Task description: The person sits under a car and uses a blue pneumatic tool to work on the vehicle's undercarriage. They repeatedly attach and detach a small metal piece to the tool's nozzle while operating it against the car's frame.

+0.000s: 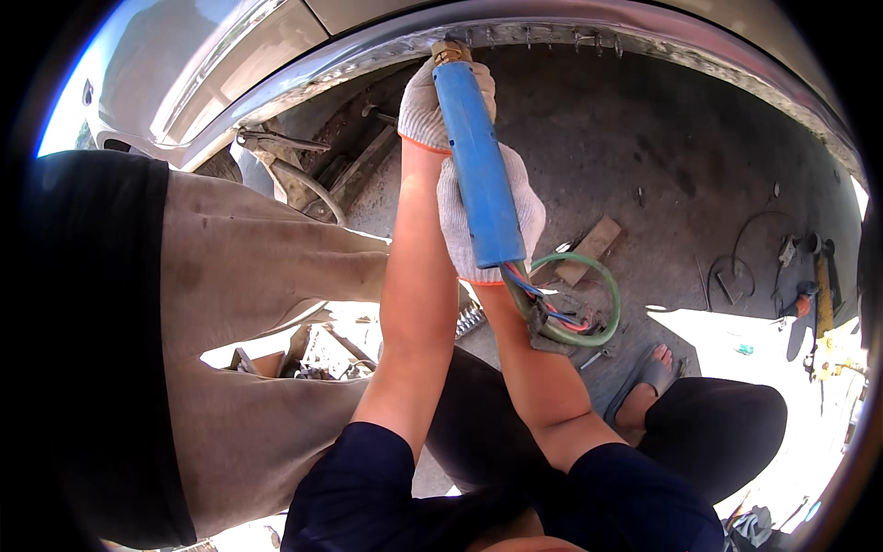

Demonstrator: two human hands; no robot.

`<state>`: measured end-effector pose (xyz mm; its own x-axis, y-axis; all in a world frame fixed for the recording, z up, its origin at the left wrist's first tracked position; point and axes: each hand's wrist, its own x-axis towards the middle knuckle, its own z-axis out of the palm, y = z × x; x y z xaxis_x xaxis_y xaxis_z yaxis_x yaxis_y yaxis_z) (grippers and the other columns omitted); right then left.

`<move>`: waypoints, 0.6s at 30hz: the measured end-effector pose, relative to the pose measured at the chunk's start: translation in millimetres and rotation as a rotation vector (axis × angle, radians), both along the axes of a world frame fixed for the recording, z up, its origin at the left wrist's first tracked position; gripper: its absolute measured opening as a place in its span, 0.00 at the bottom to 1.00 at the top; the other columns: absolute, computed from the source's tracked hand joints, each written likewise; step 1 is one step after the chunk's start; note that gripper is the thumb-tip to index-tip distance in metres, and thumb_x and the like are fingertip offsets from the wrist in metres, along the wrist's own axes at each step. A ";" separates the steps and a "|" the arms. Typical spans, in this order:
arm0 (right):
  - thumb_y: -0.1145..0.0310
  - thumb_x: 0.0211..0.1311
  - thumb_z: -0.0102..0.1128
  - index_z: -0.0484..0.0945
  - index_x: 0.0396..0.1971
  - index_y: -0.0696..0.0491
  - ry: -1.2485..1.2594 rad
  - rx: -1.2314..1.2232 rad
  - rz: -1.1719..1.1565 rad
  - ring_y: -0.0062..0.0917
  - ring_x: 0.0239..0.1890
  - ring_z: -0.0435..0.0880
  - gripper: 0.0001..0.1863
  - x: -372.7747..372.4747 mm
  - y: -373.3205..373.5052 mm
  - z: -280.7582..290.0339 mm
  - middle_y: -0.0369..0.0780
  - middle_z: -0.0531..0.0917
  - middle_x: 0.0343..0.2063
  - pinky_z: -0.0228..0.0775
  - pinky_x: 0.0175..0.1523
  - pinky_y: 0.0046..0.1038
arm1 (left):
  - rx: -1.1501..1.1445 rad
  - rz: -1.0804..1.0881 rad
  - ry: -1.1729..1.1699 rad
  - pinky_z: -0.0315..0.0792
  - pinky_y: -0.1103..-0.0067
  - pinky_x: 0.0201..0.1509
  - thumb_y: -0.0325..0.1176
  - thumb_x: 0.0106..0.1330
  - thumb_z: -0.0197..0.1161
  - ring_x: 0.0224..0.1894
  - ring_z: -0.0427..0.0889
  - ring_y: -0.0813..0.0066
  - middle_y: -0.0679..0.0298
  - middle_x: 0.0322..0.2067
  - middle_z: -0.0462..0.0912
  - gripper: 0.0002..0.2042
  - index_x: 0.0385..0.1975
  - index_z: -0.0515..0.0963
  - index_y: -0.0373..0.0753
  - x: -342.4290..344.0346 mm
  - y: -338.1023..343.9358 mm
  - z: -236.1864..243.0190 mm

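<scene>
Both my hands, in white knit gloves with orange cuffs, grip a blue cylindrical tool (478,166) that looks like a spot-welding gun. My left hand (421,112) is closed around its upper end, just below the brass fitting (451,51). Lower down, my right hand (524,198) wraps the body near the rear end. The brass end meets, or nearly meets, the bare metal sill (515,35) of a car; contact is hard to tell. Several small metal pins (598,42) stick out along that sill. Coloured wires (552,313) and a green hose (602,276) trail from the tool's rear.
A person in beige trousers (267,239) stands close at my left. The car door (221,64) is above left, with a metal jack-like frame (294,175) beneath. A wood block (590,250) lies on the concrete floor; a hammer (821,276) and cables are at the right.
</scene>
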<state>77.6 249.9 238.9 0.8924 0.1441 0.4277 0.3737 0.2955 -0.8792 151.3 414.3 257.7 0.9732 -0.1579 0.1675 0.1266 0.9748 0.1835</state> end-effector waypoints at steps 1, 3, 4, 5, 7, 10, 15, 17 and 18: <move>0.67 0.63 0.68 0.76 0.49 0.62 0.253 0.264 0.190 0.26 0.34 0.85 0.20 0.3 0.0 -0.5 0.42 0.84 0.35 0.79 0.47 0.23 | 0.023 0.016 -0.016 0.70 0.81 0.29 0.41 0.69 0.61 0.24 0.72 0.81 0.71 0.24 0.72 0.10 0.34 0.76 0.41 0.2 -1.9 1.6; 0.67 0.63 0.67 0.76 0.50 0.62 0.414 0.362 0.296 0.25 0.34 0.85 0.20 1.1 2.6 -6.1 0.42 0.84 0.35 0.79 0.46 0.23 | 0.031 0.003 -0.038 0.71 0.81 0.29 0.41 0.69 0.61 0.23 0.72 0.81 0.71 0.24 0.72 0.10 0.34 0.76 0.41 3.2 -0.4 -2.8; 0.67 0.64 0.67 0.75 0.50 0.62 0.354 0.265 0.284 0.25 0.34 0.85 0.20 2.9 4.6 -11.5 0.42 0.84 0.35 0.79 0.46 0.23 | 0.014 -0.027 -0.046 0.71 0.80 0.29 0.40 0.69 0.60 0.23 0.72 0.81 0.71 0.24 0.71 0.09 0.34 0.76 0.41 5.6 3.3 -8.2; 0.67 0.64 0.66 0.75 0.50 0.62 0.300 0.185 0.280 0.25 0.34 0.85 0.20 5.1 7.4 -17.6 0.41 0.84 0.35 0.79 0.45 0.23 | -0.004 -0.058 -0.053 0.71 0.80 0.29 0.40 0.69 0.60 0.23 0.71 0.81 0.71 0.23 0.71 0.09 0.35 0.76 0.41 9.0 5.1 -13.6; 0.67 0.65 0.65 0.74 0.51 0.63 0.275 0.132 0.307 0.24 0.34 0.84 0.20 6.0 8.4 -22.0 0.41 0.84 0.35 0.80 0.44 0.22 | 0.012 -0.036 -0.118 0.72 0.81 0.29 0.39 0.70 0.59 0.23 0.71 0.81 0.71 0.23 0.71 0.08 0.35 0.76 0.40 11.3 1.4 -12.9; 0.67 0.66 0.64 0.74 0.52 0.63 0.296 0.105 0.399 0.24 0.34 0.84 0.20 6.5 7.2 -24.4 0.41 0.83 0.35 0.80 0.43 0.22 | 0.053 0.044 -0.090 0.72 0.81 0.29 0.38 0.70 0.58 0.23 0.71 0.82 0.72 0.23 0.70 0.08 0.35 0.77 0.40 1.5 3.3 -6.1; 0.68 0.67 0.62 0.73 0.52 0.64 0.254 0.060 0.341 0.22 0.33 0.84 0.19 16.2 6.4 -34.9 0.40 0.83 0.35 0.81 0.40 0.20 | 0.061 0.113 0.014 0.69 0.82 0.27 0.36 0.69 0.59 0.21 0.69 0.83 0.73 0.21 0.67 0.08 0.35 0.80 0.40 3.1 -4.4 -2.3; 0.72 0.66 0.63 0.75 0.51 0.63 0.096 -0.004 0.196 0.21 0.33 0.84 0.17 15.8 8.2 -31.8 0.40 0.83 0.35 0.80 0.39 0.19 | 0.091 0.036 -0.023 0.67 0.82 0.27 0.36 0.69 0.60 0.20 0.68 0.83 0.74 0.20 0.66 0.07 0.34 0.80 0.41 7.4 2.8 -2.8; 0.73 0.65 0.63 0.75 0.50 0.63 0.060 -0.038 0.160 0.21 0.33 0.84 0.16 15.2 7.8 -32.6 0.40 0.83 0.35 0.79 0.38 0.19 | 0.066 -0.005 -0.067 0.64 0.82 0.25 0.37 0.68 0.60 0.20 0.66 0.83 0.75 0.20 0.65 0.07 0.34 0.80 0.41 10.8 3.9 -3.6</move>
